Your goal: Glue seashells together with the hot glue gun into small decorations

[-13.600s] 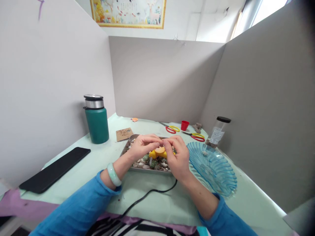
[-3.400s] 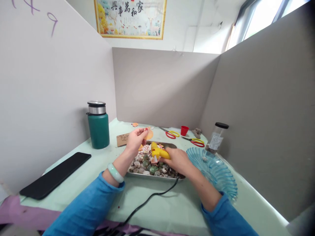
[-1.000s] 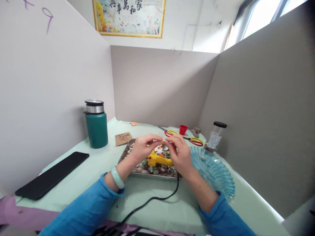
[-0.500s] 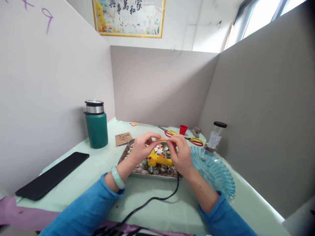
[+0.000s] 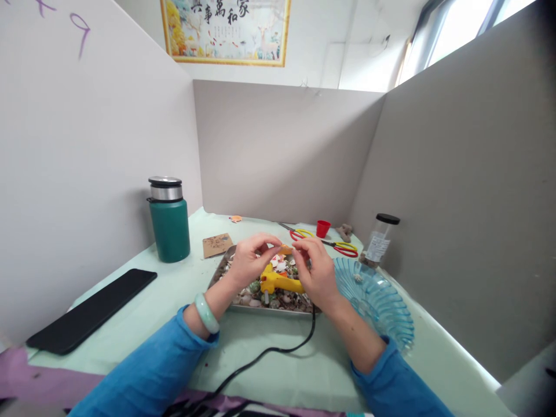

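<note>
Between my two hands is a small flat orange piece point(image 5: 285, 249), raised above the far part of a metal tray point(image 5: 278, 313). My left hand point(image 5: 251, 262), with a pale green bangle point(image 5: 207, 313) on its wrist, pinches the piece's left end. The fingertips of my right hand point(image 5: 317, 272) are closed on its right end. What the piece is exactly cannot be made out. Below them a yellow glue gun point(image 5: 280, 282) lies on the shells and pebbles in the tray, its black cord point(image 5: 278, 350) running toward me. My right hand hides part of the gun's handle.
A green flask point(image 5: 168, 223) and a black slab point(image 5: 93, 310) stand and lie on the left. A brown card point(image 5: 218, 245), scissors point(image 5: 345, 249), and a red cup point(image 5: 322, 228) are behind the tray. To the right are a blue glass plate point(image 5: 391, 313) and a lidded jar point(image 5: 379, 243).
The orange piece has tilted slightly between my fingers, so more of its face shows. Both hands stay nearly in place; the whole view has shifted a little.
</note>
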`<state>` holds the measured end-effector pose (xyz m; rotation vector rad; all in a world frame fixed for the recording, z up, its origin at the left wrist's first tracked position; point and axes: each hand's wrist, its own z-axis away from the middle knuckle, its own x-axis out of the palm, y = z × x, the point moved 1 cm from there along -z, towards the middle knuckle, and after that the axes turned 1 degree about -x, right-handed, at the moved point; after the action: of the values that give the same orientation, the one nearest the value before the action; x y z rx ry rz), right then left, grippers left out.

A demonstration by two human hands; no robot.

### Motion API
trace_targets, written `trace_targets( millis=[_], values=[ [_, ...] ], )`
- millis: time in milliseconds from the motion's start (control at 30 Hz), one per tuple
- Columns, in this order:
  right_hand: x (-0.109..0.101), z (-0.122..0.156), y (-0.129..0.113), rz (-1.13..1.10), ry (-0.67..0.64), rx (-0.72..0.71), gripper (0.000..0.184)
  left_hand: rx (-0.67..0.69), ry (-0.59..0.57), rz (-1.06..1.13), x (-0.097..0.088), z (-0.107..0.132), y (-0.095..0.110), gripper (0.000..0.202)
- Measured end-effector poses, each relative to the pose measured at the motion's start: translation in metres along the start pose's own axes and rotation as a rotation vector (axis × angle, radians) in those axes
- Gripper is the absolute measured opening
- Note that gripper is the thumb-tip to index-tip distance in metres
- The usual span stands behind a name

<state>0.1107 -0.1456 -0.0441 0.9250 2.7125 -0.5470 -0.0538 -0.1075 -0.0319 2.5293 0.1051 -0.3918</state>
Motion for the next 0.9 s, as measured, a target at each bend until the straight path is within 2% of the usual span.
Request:
trace_targets(
  millis=[200, 367, 633, 733, 833, 900],
  values=[
    [0.001, 0.0, -0.001, -0.011, -0.01, -0.015, 0.011, -0.013, -0.02, -0.013, 0.0, 0.0, 0.001, 0.015],
    [0.003, 0.001, -0.001, -0.016, -0.028, -0.008, 0.009, -0.017, -0.037, 0.069, 0.001, 0.0, -0.002, 0.014],
    [0.005, 0.001, -0.002, -0.047, -0.025, 0.059, 0.01, -0.096, -0.058, 0.108, 0.002, 0.0, -0.007, 0.019],
    [0.005, 0.001, -0.001, -0.087, -0.009, 0.118, 0.01, -0.187, -0.075, 0.111, 0.003, 0.0, -0.007, 0.023],
    [0.005, 0.0, 0.002, -0.165, 0.015, 0.24, 0.012, -0.296, -0.094, 0.18, 0.004, -0.001, -0.009, 0.039],
    [0.005, 0.0, 0.004, -0.229, 0.026, 0.319, 0.013, -0.351, -0.135, 0.214, 0.006, -0.001, -0.01, 0.041]
  ],
)
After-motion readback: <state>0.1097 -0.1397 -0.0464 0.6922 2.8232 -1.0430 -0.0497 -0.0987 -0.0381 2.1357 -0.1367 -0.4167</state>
